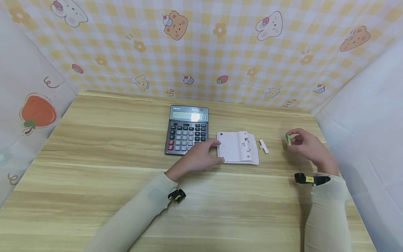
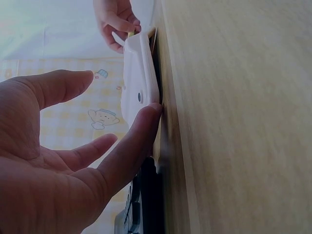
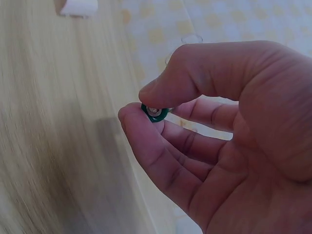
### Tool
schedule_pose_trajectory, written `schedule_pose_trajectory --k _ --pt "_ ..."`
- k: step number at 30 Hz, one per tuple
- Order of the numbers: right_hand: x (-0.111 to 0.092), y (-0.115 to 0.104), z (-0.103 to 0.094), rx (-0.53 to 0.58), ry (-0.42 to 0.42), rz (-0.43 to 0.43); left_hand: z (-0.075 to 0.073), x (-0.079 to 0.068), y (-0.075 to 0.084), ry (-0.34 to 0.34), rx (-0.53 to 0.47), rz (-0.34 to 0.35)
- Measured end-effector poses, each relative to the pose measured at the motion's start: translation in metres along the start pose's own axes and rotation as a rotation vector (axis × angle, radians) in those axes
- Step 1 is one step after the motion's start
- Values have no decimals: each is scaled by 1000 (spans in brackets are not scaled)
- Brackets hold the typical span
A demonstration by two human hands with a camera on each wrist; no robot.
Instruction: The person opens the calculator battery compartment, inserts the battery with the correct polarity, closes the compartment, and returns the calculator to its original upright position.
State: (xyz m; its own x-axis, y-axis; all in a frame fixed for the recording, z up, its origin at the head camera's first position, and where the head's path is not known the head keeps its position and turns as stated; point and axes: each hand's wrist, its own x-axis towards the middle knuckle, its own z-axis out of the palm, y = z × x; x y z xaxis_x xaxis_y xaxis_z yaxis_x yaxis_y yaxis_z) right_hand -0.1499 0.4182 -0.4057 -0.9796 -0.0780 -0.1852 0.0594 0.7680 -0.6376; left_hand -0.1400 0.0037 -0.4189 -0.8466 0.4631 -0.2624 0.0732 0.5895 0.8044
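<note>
A white, flat device (image 1: 230, 147) lies back side up on the table, its battery compartment (image 1: 246, 144) uncovered. Fingertips of my left hand (image 1: 203, 157) touch its left edge; in the left wrist view one finger (image 2: 141, 129) rests against the rim and the others stand apart from it. To the right of the device lies a small white battery cover (image 1: 264, 146). Farther right, my right hand (image 1: 303, 145) pinches a green and gold battery (image 1: 288, 140) between thumb and fingers above the table. The battery's metal end (image 3: 154, 111) shows in the right wrist view.
A dark grey desk calculator (image 1: 185, 131) with a lit display lies face up behind my left hand, left of the device. A yellow checked cloth (image 1: 201, 52) hangs at the table's back edge; white cloth (image 1: 371, 122) hangs along the right side.
</note>
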Motion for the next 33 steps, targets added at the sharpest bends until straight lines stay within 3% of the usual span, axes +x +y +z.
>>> schedule_pose_trajectory --k 14,33 --pt "6 -24 14 -53 -24 -36 1 -1 1 5 4 -3" --pt "9 -55 33 -111 -81 -156 0 0 0 3 8 5"
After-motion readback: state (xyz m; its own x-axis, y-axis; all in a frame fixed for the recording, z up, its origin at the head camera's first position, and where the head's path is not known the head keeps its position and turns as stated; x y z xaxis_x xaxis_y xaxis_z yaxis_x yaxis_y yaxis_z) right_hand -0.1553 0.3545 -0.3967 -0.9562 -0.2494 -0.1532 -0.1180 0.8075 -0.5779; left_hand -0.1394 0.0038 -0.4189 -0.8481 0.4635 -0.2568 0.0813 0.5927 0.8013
